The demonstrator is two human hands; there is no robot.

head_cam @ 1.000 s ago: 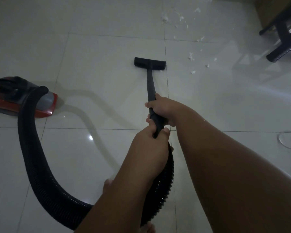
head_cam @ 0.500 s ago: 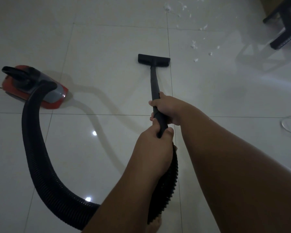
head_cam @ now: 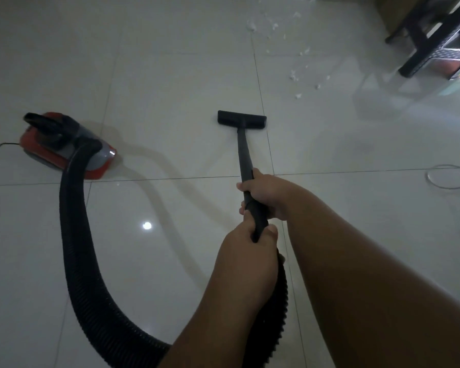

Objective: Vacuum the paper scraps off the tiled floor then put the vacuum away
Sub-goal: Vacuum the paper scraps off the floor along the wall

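Note:
Both my hands grip the black vacuum wand (head_cam: 242,152). My right hand (head_cam: 268,192) holds it higher up the tube, and my left hand (head_cam: 250,251) wraps the lower handle end where the ribbed black hose (head_cam: 75,235) joins. The flat black nozzle (head_cam: 241,120) lies on the white tiled floor (head_cam: 170,75). White paper scraps (head_cam: 294,75) are scattered beyond it, up and to the right, apart from the nozzle. The red and grey vacuum body (head_cam: 64,144) sits on the floor at the left, with the hose looping from it down toward me.
A dark table or stool frame (head_cam: 430,41) stands at the top right corner. A thin white cable loop (head_cam: 449,176) lies on the tiles at the right edge. The vacuum's power cord (head_cam: 0,147) trails off left.
The view has shifted, so the vacuum body sits further right and lower in frame. The nozzle has come back toward me, away from the scraps. Both hands keep their grip.

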